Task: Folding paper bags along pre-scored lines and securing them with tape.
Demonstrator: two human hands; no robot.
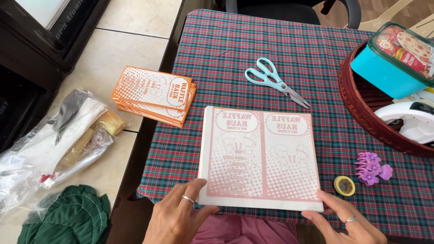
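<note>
The left hand (pixel 178 214) rests on the near left corner of a stack of printed sheets (pixel 260 158). Its thumb lies flat on top and the other fingers curl at the edge, so it pinches the corner of the stack. There is a ring on one finger. The right hand (pixel 346 221) is at the near right corner of the same stack. Its fingers are spread flat and touch the edge of the paper (a ring shows here too).

The stack of printed sheets is pale pink and white, with dots and little pictures on it. It lies flat near the front edge of the worktop (pixel 289 49), which has a red and green checked cloth.

Just to the right of the stack are a small yellow ring of tape (pixel 344 185) and a purple hair clip (pixel 372 168). Behind the stack lie light blue scissors (pixel 275 81), closed. At the left edge of the worktop is a pile of orange printed bags (pixel 155 95).

On the far right sits a dark red basket (pixel 361 108). In it are a teal tub (pixel 393 58) with a lid and a white iron (pixel 409 119).

On the floor at the left lie a clear plastic bag (pixel 54 140) with things inside and a green cloth (pixel 68 217).
</note>
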